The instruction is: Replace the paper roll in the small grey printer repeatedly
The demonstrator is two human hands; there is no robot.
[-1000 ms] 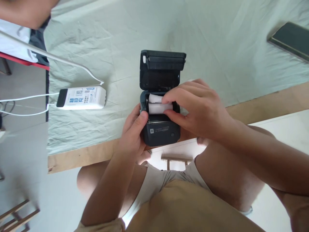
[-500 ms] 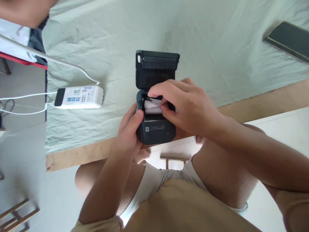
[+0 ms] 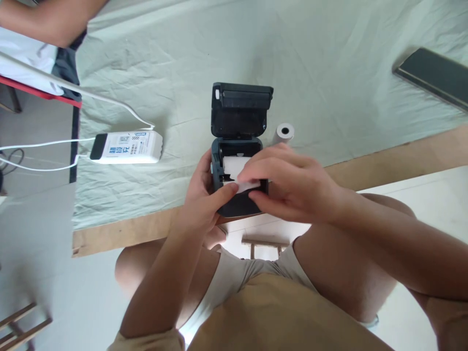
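A boxy dark-grey plastic printer (image 3: 238,124), lid raised, sat clasped in the left hand (image 3: 202,199); the right hand (image 3: 302,183), thumb and forefinger parted, touched white paper (image 3: 233,165) inside. Just beyond it sat a white cylindrical paper roll (image 3: 279,138).

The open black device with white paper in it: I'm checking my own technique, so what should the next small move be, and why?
Probably use the right hand to smooth the white paper flat across the near side of the black device. The paper looks uneven there, the left hand has its thumb on it, and the lid stands open, leaving room.
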